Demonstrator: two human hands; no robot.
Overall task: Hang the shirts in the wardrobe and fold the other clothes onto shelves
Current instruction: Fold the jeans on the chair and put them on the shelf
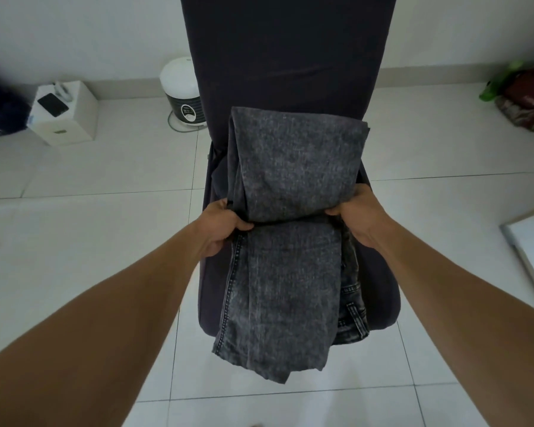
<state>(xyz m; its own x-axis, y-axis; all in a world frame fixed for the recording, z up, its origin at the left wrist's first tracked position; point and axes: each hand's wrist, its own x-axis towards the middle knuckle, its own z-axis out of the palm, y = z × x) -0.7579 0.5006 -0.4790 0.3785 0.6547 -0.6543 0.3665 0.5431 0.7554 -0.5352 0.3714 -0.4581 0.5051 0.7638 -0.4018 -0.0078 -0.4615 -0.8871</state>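
A pair of grey acid-washed jeans (293, 180) lies folded over on the seat of a dark fabric chair (379, 291), with the lower part hanging past the seat's front edge. My left hand (219, 226) grips the jeans at the fold on the left side, fingers curled under the cloth. On the right side of the same fold, my right hand (361, 214) grips the denim. The waistband and a pocket show at the lower right of the bundle.
The chair's tall dark back (287, 41) rises ahead. On the white tiled floor behind stand a white rice cooker (179, 90), a white box with a phone on it (65, 114) and a pile of bags (524, 94) at right. A white panel edge (527, 251) lies at right.
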